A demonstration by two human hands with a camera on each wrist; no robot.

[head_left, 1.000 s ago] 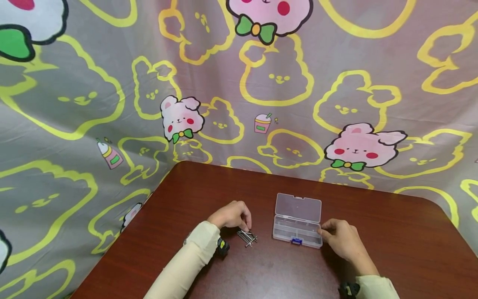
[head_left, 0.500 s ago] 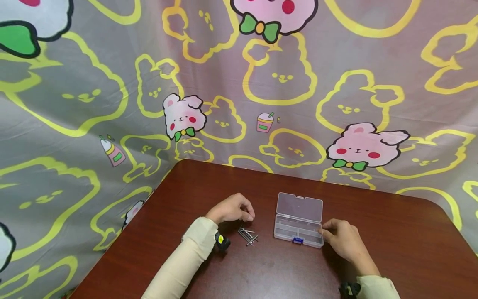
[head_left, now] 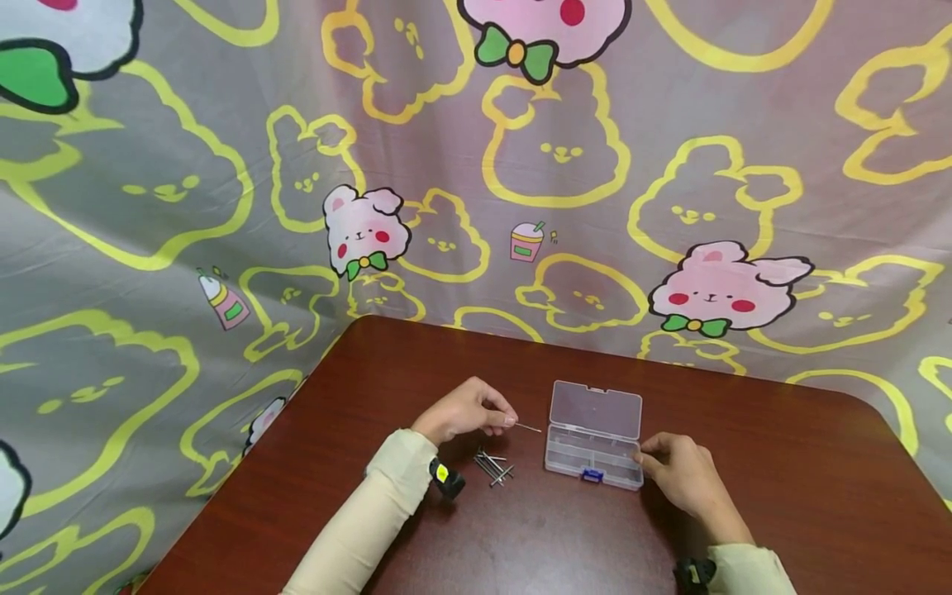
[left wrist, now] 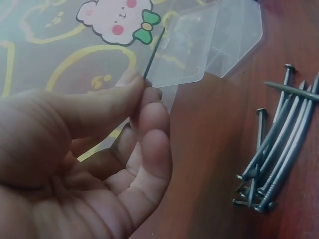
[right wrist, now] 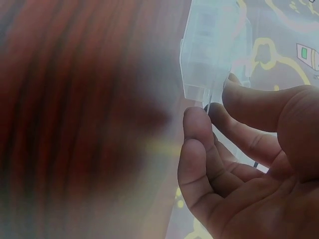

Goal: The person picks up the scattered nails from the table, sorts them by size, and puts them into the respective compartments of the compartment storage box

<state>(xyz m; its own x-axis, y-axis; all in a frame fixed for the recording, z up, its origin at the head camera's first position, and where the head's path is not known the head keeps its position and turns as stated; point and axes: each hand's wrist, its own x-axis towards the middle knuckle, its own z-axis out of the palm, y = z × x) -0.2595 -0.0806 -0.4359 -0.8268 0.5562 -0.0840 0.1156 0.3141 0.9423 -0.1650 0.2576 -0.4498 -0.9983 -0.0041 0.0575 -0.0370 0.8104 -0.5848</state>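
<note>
My left hand (head_left: 467, 411) pinches a thin metal nail (left wrist: 154, 54) between thumb and fingers, its free end pointing toward the box. Below that hand on the table lies a loose pile of nails (head_left: 491, 469), seen larger in the left wrist view as long headed nails (left wrist: 272, 133). To the right stands a clear plastic box (head_left: 558, 468) with dividers, its lid (head_left: 595, 411) folded back and a blue latch (head_left: 592, 476) at the front. My right hand (head_left: 686, 479) holds the box's right end between thumb and fingers; the right wrist view shows the thumb (right wrist: 249, 102) against the plastic.
The brown wooden table (head_left: 521, 545) reaches back to a grey curtain (head_left: 446, 107) printed with yellow outlines and rabbit faces. Another stretch of curtain runs along the left side. Dark wrist cameras (head_left: 448, 479) sit at the sleeve cuffs.
My left hand has lifted off the nail pile and moved up and right toward the box, with a nail now showing in its fingers. My right hand stays at the box's end.
</note>
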